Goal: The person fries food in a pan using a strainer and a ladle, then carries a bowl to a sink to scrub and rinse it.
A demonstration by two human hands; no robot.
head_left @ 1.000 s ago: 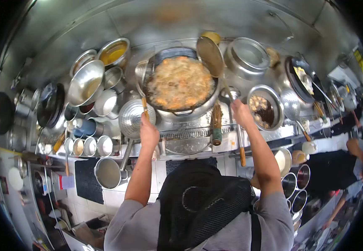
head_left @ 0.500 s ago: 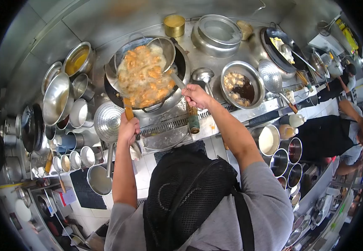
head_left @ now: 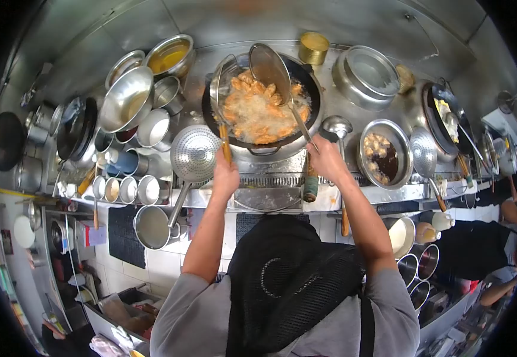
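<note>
Both arms stretched forward, left hand fisted, right hand fisted, grips tight

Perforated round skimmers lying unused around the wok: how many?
2: one skimmer left of the wok, handle toward the counter edge; another skimmer right of the bowl of fried pieces. Others may be hidden.

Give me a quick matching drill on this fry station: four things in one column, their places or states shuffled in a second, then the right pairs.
Things:
1. wok
2. ladle
3. wire skimmer
4. perforated strainer

States:
A. held by the left hand, its basket at the wok's left side
B. full of golden frying pieces in bubbling oil
C. lying unheld, left of the wok
D. held by the right hand, its bowl raised over the food

Pairs: 1-B, 2-D, 3-A, 4-C
</note>
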